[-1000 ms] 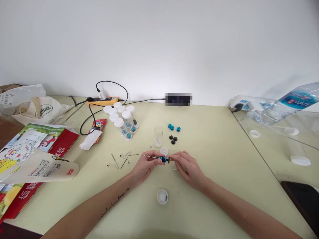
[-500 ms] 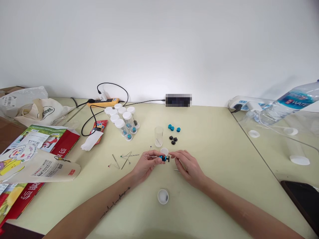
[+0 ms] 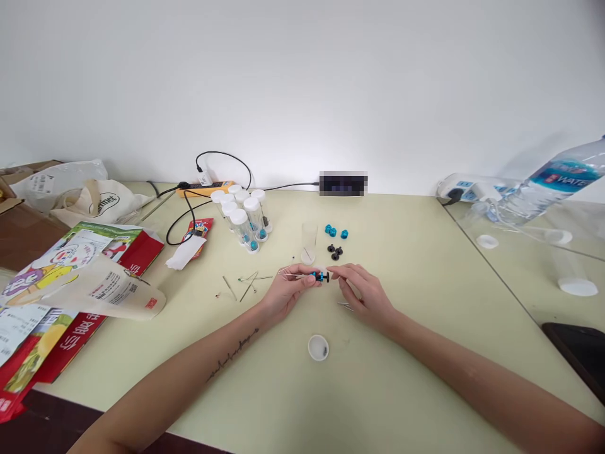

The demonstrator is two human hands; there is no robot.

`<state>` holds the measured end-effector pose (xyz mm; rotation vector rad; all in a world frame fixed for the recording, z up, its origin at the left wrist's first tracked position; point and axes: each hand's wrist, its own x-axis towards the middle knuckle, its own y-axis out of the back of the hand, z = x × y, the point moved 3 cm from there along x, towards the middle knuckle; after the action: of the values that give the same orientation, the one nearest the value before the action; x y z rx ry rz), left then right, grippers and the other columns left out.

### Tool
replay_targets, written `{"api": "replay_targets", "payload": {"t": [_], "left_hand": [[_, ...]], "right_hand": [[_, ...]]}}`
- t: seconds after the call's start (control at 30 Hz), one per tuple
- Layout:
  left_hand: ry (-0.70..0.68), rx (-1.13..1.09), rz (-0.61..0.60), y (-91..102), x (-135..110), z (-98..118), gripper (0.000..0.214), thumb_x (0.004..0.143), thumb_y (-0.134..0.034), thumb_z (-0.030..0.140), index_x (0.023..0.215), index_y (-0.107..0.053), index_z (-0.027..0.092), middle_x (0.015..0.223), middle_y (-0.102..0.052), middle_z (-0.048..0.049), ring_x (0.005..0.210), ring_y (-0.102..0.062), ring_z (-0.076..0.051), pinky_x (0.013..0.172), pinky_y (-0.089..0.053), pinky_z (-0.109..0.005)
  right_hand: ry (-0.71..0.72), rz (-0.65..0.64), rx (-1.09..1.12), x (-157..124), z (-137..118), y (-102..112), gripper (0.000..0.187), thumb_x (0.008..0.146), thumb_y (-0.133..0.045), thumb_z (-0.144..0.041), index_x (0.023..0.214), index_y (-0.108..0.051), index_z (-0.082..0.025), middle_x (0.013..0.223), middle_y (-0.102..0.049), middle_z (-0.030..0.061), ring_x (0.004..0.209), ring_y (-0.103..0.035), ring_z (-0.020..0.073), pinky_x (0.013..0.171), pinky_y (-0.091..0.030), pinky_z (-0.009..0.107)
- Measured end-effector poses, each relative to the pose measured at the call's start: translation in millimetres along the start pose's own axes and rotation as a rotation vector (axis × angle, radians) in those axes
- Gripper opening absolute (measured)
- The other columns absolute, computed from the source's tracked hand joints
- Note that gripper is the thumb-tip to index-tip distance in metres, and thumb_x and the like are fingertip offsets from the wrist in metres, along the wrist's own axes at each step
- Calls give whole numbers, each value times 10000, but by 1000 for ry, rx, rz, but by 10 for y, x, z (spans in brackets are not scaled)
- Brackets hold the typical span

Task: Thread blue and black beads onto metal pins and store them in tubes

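My left hand (image 3: 289, 287) is closed on a small blue-and-black piece (image 3: 320, 277), held sideways just above the table. Its black flat end faces right, and thin metal rods stick out to the left past my fingers. Beside that black end is my right hand (image 3: 363, 290), its index finger stretched out and its thumb apart below; I see nothing gripped in it. A few short metal pins (image 3: 345, 306) lie by the right thumb. Behind the hands stands an uncapped clear tube (image 3: 309, 243) with a thin rod inside. A white cap (image 3: 318, 347) lies nearer me, something small and dark in it.
Blue knobs (image 3: 333, 232) and black flanged pieces (image 3: 335, 252) lie behind my right hand. Thin metal rods (image 3: 246, 287) are scattered at left, with several white-capped tubes (image 3: 250, 217) behind. A paper cup (image 3: 123, 290) lies far left; a water bottle (image 3: 558, 180) and phone (image 3: 576, 353) are right.
The whole view has shifted, so things appear slightly higher and further right. My left hand still grips the blue-and-black piece, and my right fingers stay close to its black end.
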<state>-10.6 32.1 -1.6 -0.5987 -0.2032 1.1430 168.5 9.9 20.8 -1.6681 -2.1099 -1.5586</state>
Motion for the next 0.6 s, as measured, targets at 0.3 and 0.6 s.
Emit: {"api": "replay_targets", "payload": {"t": [0.3, 0.6], "left_hand": [[-72, 38, -37, 11, 43, -3, 235, 654, -790, 196, 868, -715, 137, 889, -730, -54, 762, -668, -122, 842, -483, -268], [-93, 89, -41, -55, 19, 16, 272, 636, -800, 204, 875, -710, 112, 822, -721, -57, 756, -661, -128, 850, -488, -276]], "right_hand": [[-17, -1, -30, -15, -5, 10, 341, 924, -371, -110, 1208, -512, -236, 938, -634, 57, 804, -585, 183, 750, -467, 340], [3, -1, -51, 0, 0, -21, 299, 895, -376, -87, 1080, -575, -212, 872, -642, 51, 808, -589, 194, 766, -456, 363]]}}
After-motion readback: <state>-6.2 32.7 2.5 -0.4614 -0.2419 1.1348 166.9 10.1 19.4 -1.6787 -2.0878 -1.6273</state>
